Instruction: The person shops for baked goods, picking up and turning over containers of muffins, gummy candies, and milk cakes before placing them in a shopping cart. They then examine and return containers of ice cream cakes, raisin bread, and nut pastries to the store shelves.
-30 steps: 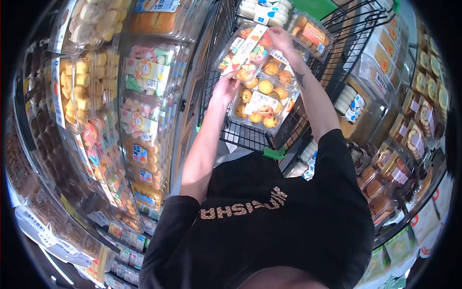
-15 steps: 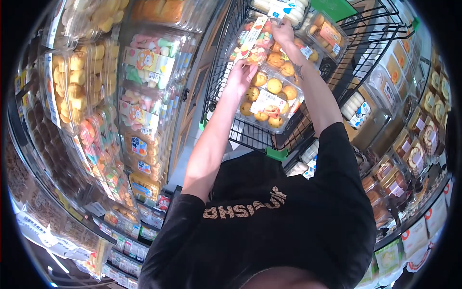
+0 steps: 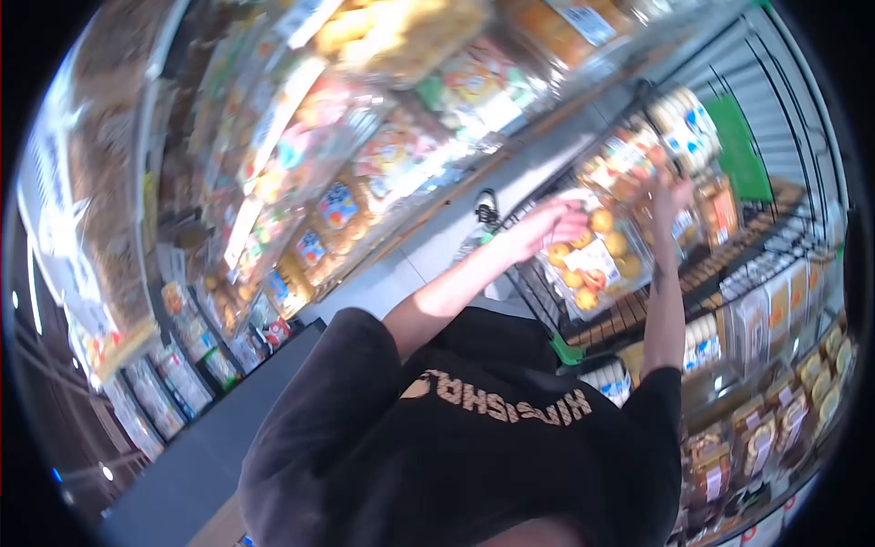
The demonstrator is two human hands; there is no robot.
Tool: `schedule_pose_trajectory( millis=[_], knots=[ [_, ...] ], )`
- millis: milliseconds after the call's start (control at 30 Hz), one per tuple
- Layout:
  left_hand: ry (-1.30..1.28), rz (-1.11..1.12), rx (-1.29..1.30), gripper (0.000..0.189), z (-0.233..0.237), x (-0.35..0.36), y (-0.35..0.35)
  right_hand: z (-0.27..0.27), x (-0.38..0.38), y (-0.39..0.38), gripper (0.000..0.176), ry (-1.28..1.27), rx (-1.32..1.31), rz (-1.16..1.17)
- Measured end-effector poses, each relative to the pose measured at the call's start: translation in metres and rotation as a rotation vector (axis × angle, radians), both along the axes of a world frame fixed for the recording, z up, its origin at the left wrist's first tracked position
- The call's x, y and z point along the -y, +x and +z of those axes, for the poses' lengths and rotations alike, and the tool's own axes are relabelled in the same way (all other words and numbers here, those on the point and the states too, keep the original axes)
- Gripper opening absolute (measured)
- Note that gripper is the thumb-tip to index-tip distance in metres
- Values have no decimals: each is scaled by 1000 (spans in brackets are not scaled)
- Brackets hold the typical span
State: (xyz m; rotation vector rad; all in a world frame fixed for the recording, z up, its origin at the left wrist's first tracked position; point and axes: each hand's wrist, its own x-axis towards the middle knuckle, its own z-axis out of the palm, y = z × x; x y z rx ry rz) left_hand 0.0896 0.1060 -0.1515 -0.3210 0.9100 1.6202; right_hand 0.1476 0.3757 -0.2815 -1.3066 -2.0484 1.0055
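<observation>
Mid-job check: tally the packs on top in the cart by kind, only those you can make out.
Round yellow cakes pack: 1
Mixed-colour pack: 1
White rolls pack: 1
Orange-label pack: 1
Total: 4
What lies beside the right hand is too blurred to sort, so it is left out.

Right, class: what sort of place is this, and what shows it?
Probably a supermarket's bakery section: a shopping cart holds a clear pack of round baked goods, and labelled packs line displays on both sides.
</observation>
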Motion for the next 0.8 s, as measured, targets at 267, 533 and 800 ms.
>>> schedule_pose_trajectory(
  millis=[267, 533, 800],
  knots=[
    [-191, 177, -901, 20, 140, 165, -38, 220, 165, -54, 38, -229, -385, 298],
    [-358, 532, -1161, 15, 224, 258, -102, 298, 322, -151, 42, -579, -615, 662],
    [-509, 309, -1351, 45, 261, 201, -208, 325, 299, -189, 40, -739, -704, 255]
  ],
)
